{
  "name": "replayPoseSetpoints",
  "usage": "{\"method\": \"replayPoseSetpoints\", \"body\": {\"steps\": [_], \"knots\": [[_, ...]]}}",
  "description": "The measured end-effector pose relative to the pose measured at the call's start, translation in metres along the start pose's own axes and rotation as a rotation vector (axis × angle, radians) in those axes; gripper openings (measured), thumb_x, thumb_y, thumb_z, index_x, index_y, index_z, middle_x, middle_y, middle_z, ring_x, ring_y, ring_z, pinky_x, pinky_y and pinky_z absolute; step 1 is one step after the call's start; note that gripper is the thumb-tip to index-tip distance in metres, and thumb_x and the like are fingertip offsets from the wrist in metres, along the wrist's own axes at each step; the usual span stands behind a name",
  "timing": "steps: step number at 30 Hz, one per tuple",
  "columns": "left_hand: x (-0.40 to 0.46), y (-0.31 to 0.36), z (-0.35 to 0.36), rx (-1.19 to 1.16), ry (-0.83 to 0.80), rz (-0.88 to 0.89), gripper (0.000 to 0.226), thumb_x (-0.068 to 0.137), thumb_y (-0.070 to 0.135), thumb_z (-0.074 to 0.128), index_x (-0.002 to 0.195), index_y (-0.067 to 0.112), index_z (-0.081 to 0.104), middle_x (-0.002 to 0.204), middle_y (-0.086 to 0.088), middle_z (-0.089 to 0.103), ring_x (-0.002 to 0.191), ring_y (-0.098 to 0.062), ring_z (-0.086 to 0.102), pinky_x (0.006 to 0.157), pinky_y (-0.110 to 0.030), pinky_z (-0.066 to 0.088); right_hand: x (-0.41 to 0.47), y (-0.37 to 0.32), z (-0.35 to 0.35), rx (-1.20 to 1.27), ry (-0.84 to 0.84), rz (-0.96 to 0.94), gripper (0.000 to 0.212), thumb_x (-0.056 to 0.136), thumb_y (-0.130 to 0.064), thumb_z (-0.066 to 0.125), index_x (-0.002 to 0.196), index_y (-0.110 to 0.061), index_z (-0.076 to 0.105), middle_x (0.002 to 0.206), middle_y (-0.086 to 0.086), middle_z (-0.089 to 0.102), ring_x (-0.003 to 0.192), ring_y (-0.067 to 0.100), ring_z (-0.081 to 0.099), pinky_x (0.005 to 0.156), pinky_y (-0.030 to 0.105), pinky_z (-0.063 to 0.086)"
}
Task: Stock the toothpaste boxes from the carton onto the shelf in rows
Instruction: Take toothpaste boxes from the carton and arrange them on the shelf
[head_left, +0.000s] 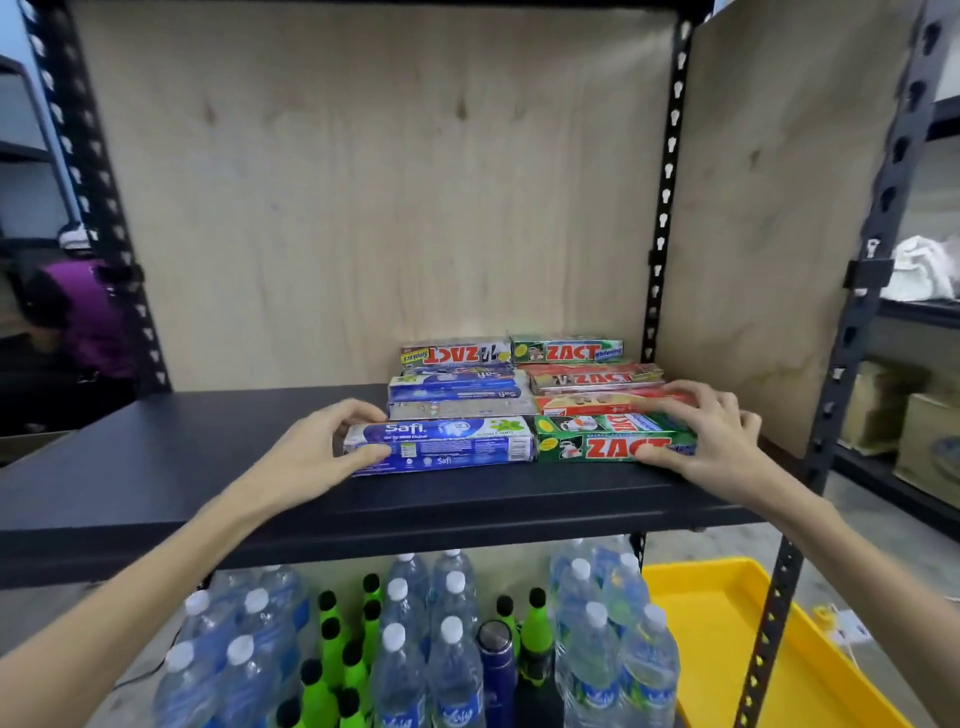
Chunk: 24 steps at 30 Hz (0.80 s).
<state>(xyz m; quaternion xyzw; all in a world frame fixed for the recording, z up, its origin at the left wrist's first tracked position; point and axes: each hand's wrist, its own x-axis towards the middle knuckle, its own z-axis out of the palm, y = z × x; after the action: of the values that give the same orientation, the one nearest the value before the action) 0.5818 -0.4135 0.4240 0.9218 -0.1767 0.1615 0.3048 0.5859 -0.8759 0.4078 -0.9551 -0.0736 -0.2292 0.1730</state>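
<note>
Even, soft indoor light, no hard shadows or glare. Wide-angle bending curves the shelf posts (670, 171) at the edges; the whole picture is slightly blurred

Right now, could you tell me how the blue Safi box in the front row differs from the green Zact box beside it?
The blue Safi box is blue and white, gripped at its left end by the left hand; the green Zact box is green with red lettering, gripped at its right end by the right hand. The Safi box sits left, the Zact box right. Both lie flat, lengthwise, end to end on the shelf.
</note>
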Motion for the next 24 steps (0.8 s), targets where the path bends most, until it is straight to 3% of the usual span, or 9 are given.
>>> {"method": "replayPoseSetpoints", "body": {"steps": [5, 11, 15, 19, 24], "knots": [[0.011, 0.003, 0.019, 0.005, 0.141, -0.001, 0.050, 0.079, 0.035, 0.084, 0.120, 0.035, 0.055, 0.110, 0.004, 0.051, 0.093, -0.009, 0.061, 0.083, -0.020, 0.050, 0.008, 0.009, 0.009, 0.017, 0.070, 0.057, 0.078, 0.078, -0.070, 0.066, 0.146, -0.045, 0.039, 0.149, -0.001, 0.032, 0.136, 0.024, 0.023, 0.111, 0.048, 0.017], [0.017, 0.006, 0.026, 0.044, 0.174, -0.045, 0.055, 0.073, 0.044, 0.086, 0.117, 0.031, 0.054, 0.107, 0.006, 0.052, 0.093, -0.009, 0.059, 0.082, -0.029, 0.052, 0.014, 0.012, 0.016, -0.011, 0.083, 0.084, 0.076, 0.081, -0.071, 0.062, 0.148, -0.043, 0.039, 0.149, 0.000, 0.038, 0.136, 0.024, 0.028, 0.110, 0.046, 0.018], [0.012, 0.006, 0.030, 0.059, 0.131, 0.007, 0.055, 0.077, 0.049, 0.081, 0.121, 0.034, 0.051, 0.117, 0.007, 0.048, 0.104, -0.002, 0.053, 0.094, -0.028, 0.046, 0.010, 0.008, 0.017, -0.044, 0.122, 0.098, 0.077, 0.082, -0.071, 0.062, 0.149, -0.039, 0.040, 0.149, 0.002, 0.040, 0.136, 0.027, 0.030, 0.109, 0.046, 0.020], [0.006, 0.009, 0.032, 0.076, 0.041, 0.003, 0.073, 0.078, 0.058, 0.075, 0.140, 0.040, 0.041, 0.135, 0.010, 0.036, 0.122, -0.002, 0.046, 0.105, -0.027, 0.040, 0.004, 0.004, 0.017, -0.044, 0.161, 0.076, 0.083, 0.078, -0.079, 0.058, 0.147, -0.036, 0.043, 0.147, 0.002, 0.042, 0.133, 0.026, 0.030, 0.106, 0.045, 0.022], [0.000, 0.011, 0.030, 0.099, 0.100, 0.004, 0.079, 0.078, 0.061, 0.075, 0.144, 0.039, 0.038, 0.140, 0.007, 0.035, 0.133, -0.011, 0.041, 0.111, -0.039, 0.041, -0.018, -0.008, 0.022, 0.036, 0.261, 0.055, 0.084, 0.077, -0.086, 0.053, 0.145, -0.038, 0.043, 0.144, -0.001, 0.040, 0.132, 0.023, 0.029, 0.104, 0.044, 0.023]]}}
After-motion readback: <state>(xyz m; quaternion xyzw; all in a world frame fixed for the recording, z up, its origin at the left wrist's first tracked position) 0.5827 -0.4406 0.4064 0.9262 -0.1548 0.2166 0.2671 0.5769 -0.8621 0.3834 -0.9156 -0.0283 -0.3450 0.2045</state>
